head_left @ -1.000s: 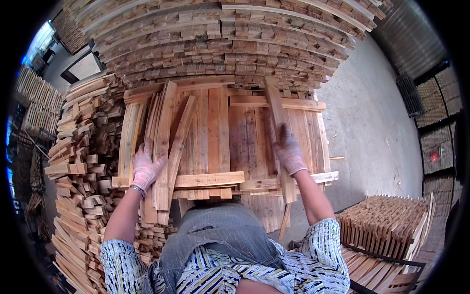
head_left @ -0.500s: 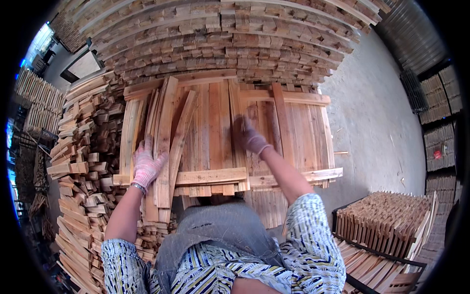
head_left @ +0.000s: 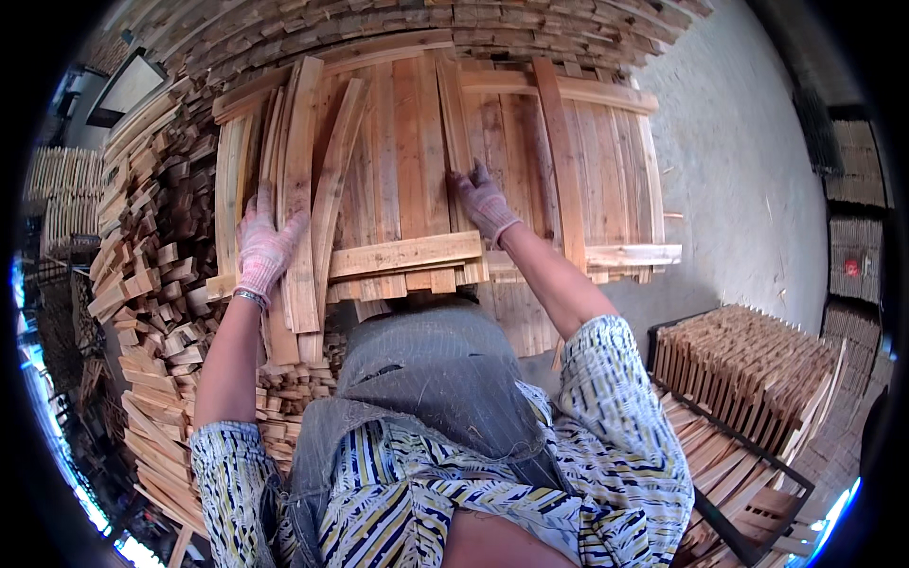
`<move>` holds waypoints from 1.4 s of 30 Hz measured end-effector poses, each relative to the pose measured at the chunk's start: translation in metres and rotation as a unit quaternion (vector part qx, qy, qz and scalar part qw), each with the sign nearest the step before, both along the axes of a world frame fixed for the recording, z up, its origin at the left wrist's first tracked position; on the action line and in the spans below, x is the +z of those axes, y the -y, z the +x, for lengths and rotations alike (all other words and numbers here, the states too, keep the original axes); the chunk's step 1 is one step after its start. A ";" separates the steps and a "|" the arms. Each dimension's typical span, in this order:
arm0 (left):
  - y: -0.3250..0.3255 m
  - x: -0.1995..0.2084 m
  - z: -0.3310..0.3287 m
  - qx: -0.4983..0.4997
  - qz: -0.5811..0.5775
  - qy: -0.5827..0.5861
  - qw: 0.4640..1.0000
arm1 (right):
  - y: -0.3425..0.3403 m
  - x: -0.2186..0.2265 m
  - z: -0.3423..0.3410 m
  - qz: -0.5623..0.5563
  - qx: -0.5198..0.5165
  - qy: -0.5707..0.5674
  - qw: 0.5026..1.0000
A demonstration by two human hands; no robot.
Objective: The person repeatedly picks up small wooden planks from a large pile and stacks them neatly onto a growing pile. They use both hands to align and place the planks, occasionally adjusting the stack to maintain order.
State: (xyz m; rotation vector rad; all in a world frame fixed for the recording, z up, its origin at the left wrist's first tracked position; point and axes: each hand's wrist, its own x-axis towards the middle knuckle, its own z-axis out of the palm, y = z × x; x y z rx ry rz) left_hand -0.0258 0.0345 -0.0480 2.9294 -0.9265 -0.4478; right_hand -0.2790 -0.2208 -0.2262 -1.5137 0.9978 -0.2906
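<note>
Fingertips [head_left: 461,180] at a narrow slat [head_left: 452,114]

Your right hand [head_left: 483,203] meets it along the slatted panel's [head_left: 383,161] right edge; whether it grips, I cannot tell. Your left hand [head_left: 268,244], fingers spread, lies over loose slats [head_left: 301,142] on the panel's left side. Best press that palm flat, pinching the slat squarely. Timber stack [head_left: 530,28] crowds the panel's far edge; concrete floor [head_left: 729,142], well to its right, offers room.

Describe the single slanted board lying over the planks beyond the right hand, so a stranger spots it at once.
Find the broad right-hand plank panel beside the concrete floor. On it, to the right of the right hand, runs a long, narrow wooden board. It lies across both crosspieces, unlike its neighbouring planks beneath.
</note>
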 end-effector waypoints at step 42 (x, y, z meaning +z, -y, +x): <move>-0.020 0.037 -0.002 0.078 -0.029 -0.071 0.994 | 0.077 0.069 -0.118 -0.291 0.046 -0.190 0.937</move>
